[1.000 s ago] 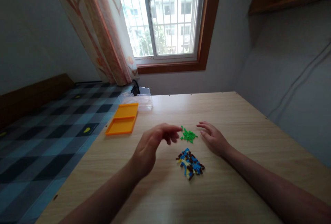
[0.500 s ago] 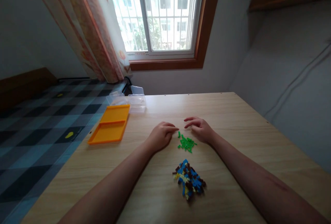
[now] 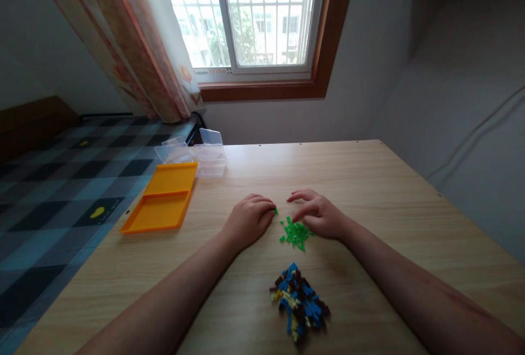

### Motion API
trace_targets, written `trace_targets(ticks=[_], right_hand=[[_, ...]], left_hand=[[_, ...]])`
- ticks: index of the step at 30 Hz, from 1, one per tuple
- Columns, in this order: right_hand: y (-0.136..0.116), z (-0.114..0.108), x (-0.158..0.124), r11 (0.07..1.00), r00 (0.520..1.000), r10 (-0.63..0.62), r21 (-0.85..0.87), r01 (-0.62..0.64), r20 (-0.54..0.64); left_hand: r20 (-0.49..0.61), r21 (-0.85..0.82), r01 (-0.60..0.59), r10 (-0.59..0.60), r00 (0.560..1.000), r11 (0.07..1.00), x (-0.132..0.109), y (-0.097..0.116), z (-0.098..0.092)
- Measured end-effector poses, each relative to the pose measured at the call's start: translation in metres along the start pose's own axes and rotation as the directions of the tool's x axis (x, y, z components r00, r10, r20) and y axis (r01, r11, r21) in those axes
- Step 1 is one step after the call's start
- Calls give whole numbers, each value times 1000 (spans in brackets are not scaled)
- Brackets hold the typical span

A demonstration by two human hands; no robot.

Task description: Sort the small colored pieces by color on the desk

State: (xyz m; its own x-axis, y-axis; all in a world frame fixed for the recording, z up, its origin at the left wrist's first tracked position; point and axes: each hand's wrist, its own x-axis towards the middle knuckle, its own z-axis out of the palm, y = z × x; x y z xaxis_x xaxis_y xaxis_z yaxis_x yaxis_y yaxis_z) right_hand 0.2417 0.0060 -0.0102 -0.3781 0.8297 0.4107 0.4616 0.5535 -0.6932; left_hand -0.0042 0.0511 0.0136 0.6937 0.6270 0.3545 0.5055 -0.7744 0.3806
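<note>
My left hand [image 3: 252, 217] is closed, with a small green building brick [image 3: 276, 211] pinched at its fingertips. Just right of it, a little heap of green bricks [image 3: 297, 233] lies loose on the wooden table. My right hand [image 3: 320, 214] hovers at the heap's upper right edge, fingers apart, its thumb and a lower finger close to the green pieces. I see nothing held in it. Nearer to me is a bigger heap of blue, brown and yellow bricks [image 3: 299, 303], which neither hand touches.
An orange two-part tray [image 3: 158, 213] lies at the table's left edge. Behind it stand clear plastic boxes [image 3: 210, 159] with raised lids. A checked bed [image 3: 53, 218] adjoins the table on the left, and a window [image 3: 266, 21] is beyond its far edge.
My left hand has taken hold of a green brick that lay at the heap's top. My right hand has come lower, nearer the green heap. The camera view has shifted slightly.
</note>
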Motion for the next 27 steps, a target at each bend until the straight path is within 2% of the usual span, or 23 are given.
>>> trace_targets(ticks=[6, 13, 20, 27], right_hand=[[-1, 1, 1, 999, 999, -20, -50, 21, 27], [-2, -3, 0, 996, 996, 85, 6, -85, -33], [-5, -20, -2, 988, 985, 123, 79, -133, 124], [-5, -20, -1, 994, 978, 101, 17, -106, 182]], left_hand=[[-7, 28, 44, -44, 999, 999, 0, -1, -1], [-19, 38, 61, -60, 998, 997, -1, -1, 0], [-31, 38, 94, -93, 995, 995, -1, 1, -1], [-22, 48, 106, -105, 994, 993, -1, 1, -1]])
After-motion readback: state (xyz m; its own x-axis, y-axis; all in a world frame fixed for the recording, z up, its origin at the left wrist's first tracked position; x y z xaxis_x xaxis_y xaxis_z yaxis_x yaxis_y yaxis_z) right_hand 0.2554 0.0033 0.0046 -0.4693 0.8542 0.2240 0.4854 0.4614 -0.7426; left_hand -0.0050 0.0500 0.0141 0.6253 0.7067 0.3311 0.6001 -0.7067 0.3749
